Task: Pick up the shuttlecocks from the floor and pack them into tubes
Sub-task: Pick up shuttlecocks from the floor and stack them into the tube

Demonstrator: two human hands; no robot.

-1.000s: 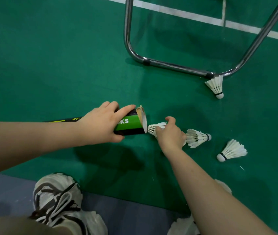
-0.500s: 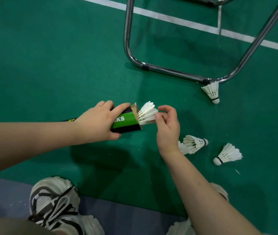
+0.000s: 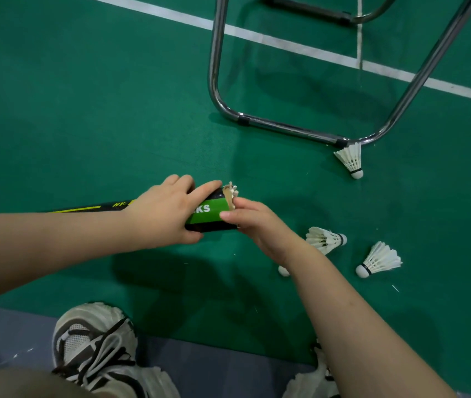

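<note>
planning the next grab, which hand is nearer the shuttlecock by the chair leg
Right. The right hand sits at the tube mouth, below-left of that shuttlecock; the left hand grips the tube farther left.

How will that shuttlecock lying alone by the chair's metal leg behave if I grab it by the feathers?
The shuttlecock looks very light: thin white feathers over a small rounded cork. Its skirt probably bends or frays if squeezed, so pinching near the cork seems safer. Nudged, it would likely roll in a curve around its cork against the chair frame.
</note>
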